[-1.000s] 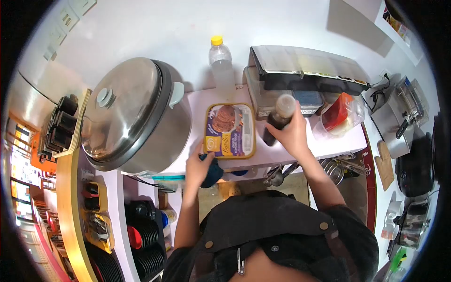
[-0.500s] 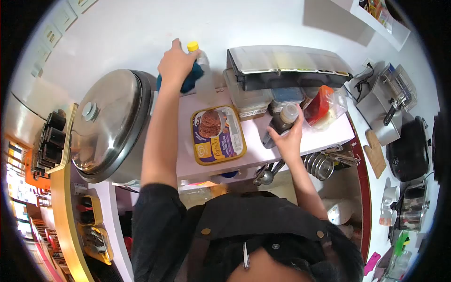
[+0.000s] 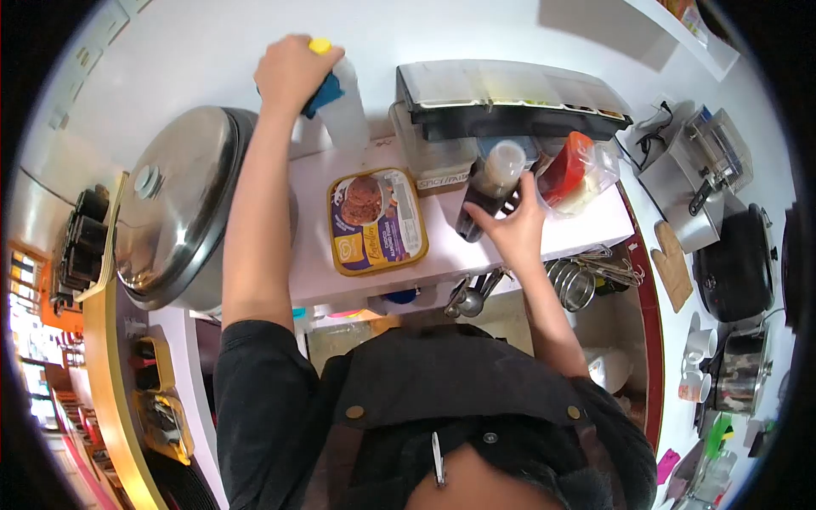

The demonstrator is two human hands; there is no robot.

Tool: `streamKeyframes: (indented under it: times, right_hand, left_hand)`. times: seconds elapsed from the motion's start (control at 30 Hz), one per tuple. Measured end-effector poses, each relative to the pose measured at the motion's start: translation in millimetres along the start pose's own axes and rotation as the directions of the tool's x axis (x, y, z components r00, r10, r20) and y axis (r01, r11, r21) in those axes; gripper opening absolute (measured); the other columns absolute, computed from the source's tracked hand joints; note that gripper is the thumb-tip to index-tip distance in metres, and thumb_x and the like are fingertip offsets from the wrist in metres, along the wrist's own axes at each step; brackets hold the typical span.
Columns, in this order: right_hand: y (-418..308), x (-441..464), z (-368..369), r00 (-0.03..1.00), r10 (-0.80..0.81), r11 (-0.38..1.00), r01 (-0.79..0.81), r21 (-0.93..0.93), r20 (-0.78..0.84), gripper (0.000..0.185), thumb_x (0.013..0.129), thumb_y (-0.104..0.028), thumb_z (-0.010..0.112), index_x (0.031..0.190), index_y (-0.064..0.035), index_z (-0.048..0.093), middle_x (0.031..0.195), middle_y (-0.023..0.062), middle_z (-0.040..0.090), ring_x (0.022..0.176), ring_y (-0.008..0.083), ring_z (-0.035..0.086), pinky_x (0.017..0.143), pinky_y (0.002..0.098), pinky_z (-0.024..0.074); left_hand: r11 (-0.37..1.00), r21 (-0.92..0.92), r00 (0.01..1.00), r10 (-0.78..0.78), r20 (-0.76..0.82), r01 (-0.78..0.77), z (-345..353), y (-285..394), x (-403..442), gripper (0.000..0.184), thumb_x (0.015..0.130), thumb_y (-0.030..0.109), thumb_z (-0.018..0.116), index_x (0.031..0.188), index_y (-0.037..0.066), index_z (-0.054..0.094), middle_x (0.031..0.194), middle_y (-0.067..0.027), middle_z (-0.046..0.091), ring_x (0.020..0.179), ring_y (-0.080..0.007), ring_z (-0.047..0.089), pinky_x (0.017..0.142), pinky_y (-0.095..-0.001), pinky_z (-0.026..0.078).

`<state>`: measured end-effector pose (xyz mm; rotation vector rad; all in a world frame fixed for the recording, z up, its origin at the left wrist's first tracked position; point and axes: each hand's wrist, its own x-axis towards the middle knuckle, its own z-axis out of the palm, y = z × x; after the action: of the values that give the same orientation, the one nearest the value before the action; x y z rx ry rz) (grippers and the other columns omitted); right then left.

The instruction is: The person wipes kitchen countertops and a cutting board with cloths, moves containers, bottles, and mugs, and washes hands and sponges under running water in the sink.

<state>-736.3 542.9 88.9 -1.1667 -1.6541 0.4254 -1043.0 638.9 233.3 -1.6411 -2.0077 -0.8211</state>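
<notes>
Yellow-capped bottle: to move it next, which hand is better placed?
Left, probably: the left hand, with a blue cloth, is at the top of the yellow-capped bottle; the right hand is farther off, holding a dark bottle.

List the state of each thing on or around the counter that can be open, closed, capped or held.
Large pot: lid on
Tub: lid on, picture side up
Clear bottle: yellow cap on
Blue cloth: bunched in the left hand
Dark bottle: held in the right hand
Long black box: cover lowered, cannot tell if fully shut
</notes>
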Motion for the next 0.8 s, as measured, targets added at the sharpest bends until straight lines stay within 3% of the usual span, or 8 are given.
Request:
streamKeyframes:
  times: [0.07,0.2,0.27,0.33,0.37,0.43,0.57,0.8]
  right_hand:
    - [-28.3,17.9,-1.4,0.996,0.047,0.993,-0.055,0.104,0.078,0.066,0.060,-0.017,0.084,0.113,-0.0035,0.047,0.092,0.0195,0.065,0.082,0.0296,0.067,0.068,0.0364,0.0537]
    - [-55.2,45.2,23.6,0.953,-0.208,0.905,0.102,0.413,0.220,0.064,0.062,-0.017,0.084,0.112,-0.0032,0.048,0.095,0.0165,0.066,0.086,0.0263,0.067,0.072,0.0328,0.0536]
    - [-63.9,50.0,35.1,0.886,-0.193,0.918,0.011,0.397,0.422,0.068,0.065,-0.015,0.083,0.120,-0.0028,0.045,0.105,0.0136,0.064,0.096,0.0204,0.063,0.081,0.0332,0.0511]
    - [-62.2,46.9,53.4,0.865,-0.208,0.943,0.053,0.329,0.457,0.072,0.064,-0.017,0.083,0.123,-0.0039,0.044,0.107,0.0135,0.063,0.097,0.0212,0.063,0.083,0.0340,0.0505]
    - [-59.3,45.5,62.4,0.855,-0.216,0.952,0.077,0.296,0.471,0.074,0.064,-0.018,0.083,0.125,-0.0045,0.043,0.108,0.0135,0.063,0.097,0.0217,0.063,0.084,0.0344,0.0503]
    - [-51.8,38.0,72.0,0.860,-0.199,0.933,0.019,0.360,0.470,0.077,0.063,-0.019,0.084,0.127,-0.0061,0.042,0.110,0.0135,0.062,0.098,0.0229,0.062,0.085,0.0352,0.0495]
    - [-48.1,31.7,73.6,0.843,-0.170,0.907,-0.069,0.416,0.510,0.083,0.064,-0.018,0.083,0.133,-0.0077,0.038,0.113,0.0132,0.060,0.100,0.0247,0.060,0.090,0.0366,0.0474]
    - [-37.3,31.8,75.4,0.769,-0.200,0.807,-0.223,0.547,0.608,0.100,0.063,-0.021,0.085,0.142,-0.0077,0.025,0.132,0.0151,0.044,0.116,0.0251,0.050,0.097,0.0385,0.0412]
  left_hand:
    - [0.999,0.007,0.999,0.033,-0.043,-0.032,-45.9,15.0,-4.1,0.049,0.067,0.050,0.065,0.088,0.005,0.071,0.080,-0.0176,0.068,0.077,-0.0331,0.066,0.072,-0.0418,0.052]
    - [0.993,-0.105,0.997,0.062,0.043,-0.057,-94.8,14.1,-5.7,0.052,0.066,0.050,0.066,0.090,0.004,0.071,0.078,-0.0183,0.068,0.075,-0.0327,0.066,0.072,-0.0401,0.052]
    - [0.987,-0.152,0.994,0.058,0.096,-0.043,-102.0,7.7,-15.1,0.053,0.065,0.050,0.067,0.091,0.003,0.071,0.078,-0.0186,0.068,0.074,-0.0326,0.066,0.072,-0.0393,0.052]
    - [0.988,-0.150,0.991,0.058,0.118,-0.040,-101.5,0.8,-33.6,0.055,0.065,0.050,0.067,0.093,0.003,0.071,0.077,-0.0190,0.067,0.072,-0.0324,0.066,0.072,-0.0384,0.052]
    - [0.990,-0.131,0.991,0.074,0.107,-0.060,-100.3,1.5,-45.6,0.052,0.067,0.048,0.069,0.089,0.001,0.070,0.071,-0.0161,0.066,0.067,-0.0264,0.065,0.067,-0.0352,0.051]
    - [0.989,-0.133,0.988,0.089,0.129,-0.071,-99.3,4.6,-68.7,0.046,0.070,0.043,0.071,0.083,-0.001,0.070,0.063,-0.0115,0.063,0.058,-0.0171,0.061,0.060,-0.0303,0.049]
    - [0.976,-0.215,0.989,0.001,0.150,0.032,-89.7,2.2,-90.6,0.040,0.072,0.037,0.072,0.081,-0.002,0.069,0.059,-0.0076,0.060,0.055,-0.0114,0.057,0.056,-0.0273,0.048]
    - [0.954,-0.287,0.993,-0.054,0.109,0.083,-87.3,8.8,-101.7,0.044,0.070,0.040,0.074,0.087,0.000,0.069,0.063,-0.0061,0.062,0.058,-0.0115,0.058,0.059,-0.0268,0.048]
